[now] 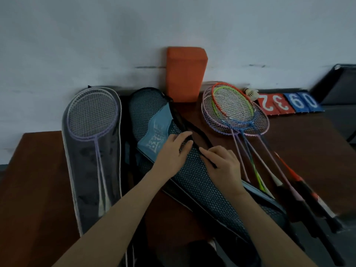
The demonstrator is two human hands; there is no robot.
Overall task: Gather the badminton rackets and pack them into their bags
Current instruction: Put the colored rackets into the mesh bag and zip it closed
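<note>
A blue mesh racket bag lies slanted across the middle of the brown table, with a light blue printed flap near its head. My left hand lies on the mesh with its fingers over the bag's black edge. My right hand pinches that black zipper edge just to the right. At the left a grey see-through bag holds purple rackets. Several loose rackets in pink, orange, green and blue are piled at the right, handles pointing toward me.
An orange block stands against the white wall behind the bags. A shuttlecock and red and blue number cards lie at the back right. A dark chair or case sits at the far right.
</note>
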